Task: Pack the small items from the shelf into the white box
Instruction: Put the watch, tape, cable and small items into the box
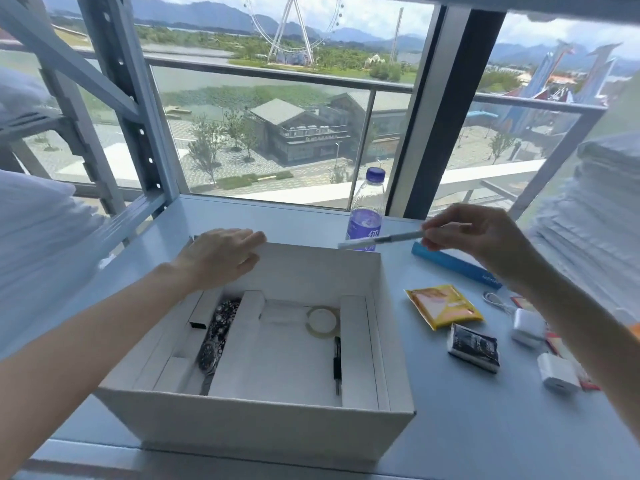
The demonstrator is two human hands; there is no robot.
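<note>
Left hand (221,258): flat on box (263,420) far-left rim, fingers straight.
Right hand (485,233): pinches white pen (381,239) over box far-right corner.
Box: open on shelf (485,427); holds tape (322,322), black pen (337,362), watch (211,351).
Yellow packet (443,306): on shelf, right of box.

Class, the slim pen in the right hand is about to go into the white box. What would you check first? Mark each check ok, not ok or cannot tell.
1. Right hand pinches the slim pen firmly: ok.
2. Left hand rests on the far rim of the white box: ok.
3. Bare floor in the box left of the black pen: ok.
4. Slim pen fully over the opening: not ok, only its tip reaches the far rim.
5. Slim pen capped: cannot tell.
</note>
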